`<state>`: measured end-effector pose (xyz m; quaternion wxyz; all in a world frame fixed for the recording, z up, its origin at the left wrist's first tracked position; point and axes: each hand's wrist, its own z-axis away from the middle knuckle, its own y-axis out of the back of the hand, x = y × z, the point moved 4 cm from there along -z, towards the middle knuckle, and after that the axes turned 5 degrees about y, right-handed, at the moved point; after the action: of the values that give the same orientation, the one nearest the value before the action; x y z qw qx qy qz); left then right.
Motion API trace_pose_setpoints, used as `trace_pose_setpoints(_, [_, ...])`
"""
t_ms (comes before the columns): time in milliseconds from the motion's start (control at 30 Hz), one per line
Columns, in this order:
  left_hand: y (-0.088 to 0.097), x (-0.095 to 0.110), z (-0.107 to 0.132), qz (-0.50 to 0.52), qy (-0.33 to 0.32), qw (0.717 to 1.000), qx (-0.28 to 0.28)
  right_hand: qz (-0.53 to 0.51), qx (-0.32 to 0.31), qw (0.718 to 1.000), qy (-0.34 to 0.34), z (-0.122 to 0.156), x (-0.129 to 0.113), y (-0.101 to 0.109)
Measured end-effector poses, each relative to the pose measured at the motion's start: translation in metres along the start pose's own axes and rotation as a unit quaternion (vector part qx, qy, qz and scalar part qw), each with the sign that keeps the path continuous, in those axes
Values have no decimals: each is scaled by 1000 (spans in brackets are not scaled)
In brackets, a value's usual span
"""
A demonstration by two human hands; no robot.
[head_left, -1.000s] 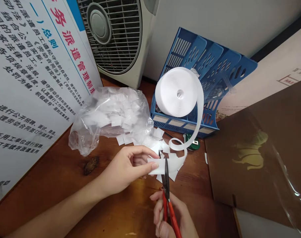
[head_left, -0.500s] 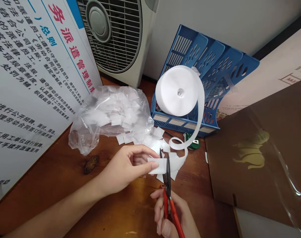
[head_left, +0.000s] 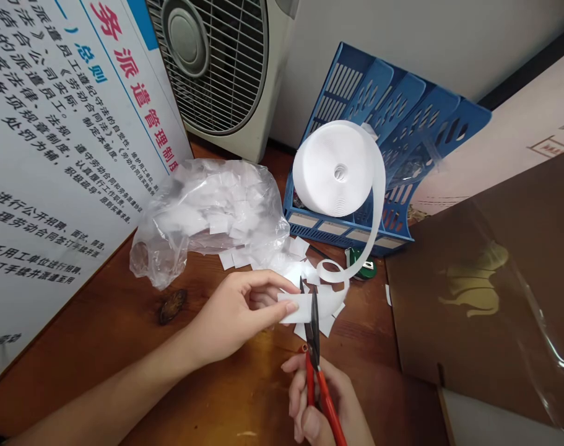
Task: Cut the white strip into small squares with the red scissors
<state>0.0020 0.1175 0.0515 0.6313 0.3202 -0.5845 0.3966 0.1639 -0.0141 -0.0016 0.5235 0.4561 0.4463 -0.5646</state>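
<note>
My left hand (head_left: 238, 313) pinches the free end of a white tape strip (head_left: 298, 308) between thumb and fingers. The strip curls back up to a large white roll (head_left: 337, 170) leaning against a blue file rack (head_left: 393, 133). My right hand (head_left: 325, 402) grips red-handled scissors (head_left: 315, 353) at the bottom edge. Their dark blades stand across the strip just right of my left fingertips, nearly closed. Cut white pieces (head_left: 325, 322) lie on the wooden table (head_left: 207, 396) under the strip.
A clear plastic bag (head_left: 207, 214) holding several white cut pieces lies left of the roll. A fan (head_left: 216, 62) stands behind, a printed board (head_left: 54, 142) leans at left, and a brown sheet under clear film (head_left: 490, 291) covers the right. A small green object (head_left: 368, 267) sits by the rack.
The view has shifted slightly. The hands, strip and scissors stay almost where they were, blades still across the strip.
</note>
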Motion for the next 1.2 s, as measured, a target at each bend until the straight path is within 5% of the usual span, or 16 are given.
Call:
trace_pose_setpoints(833, [0, 2, 0, 6, 7, 1000, 3, 16, -17, 1000, -11, -2, 2, 1])
trace_pose_setpoints(1200, [-2, 1, 1, 31, -6, 999, -11, 13, -104, 994, -23, -4, 13, 11])
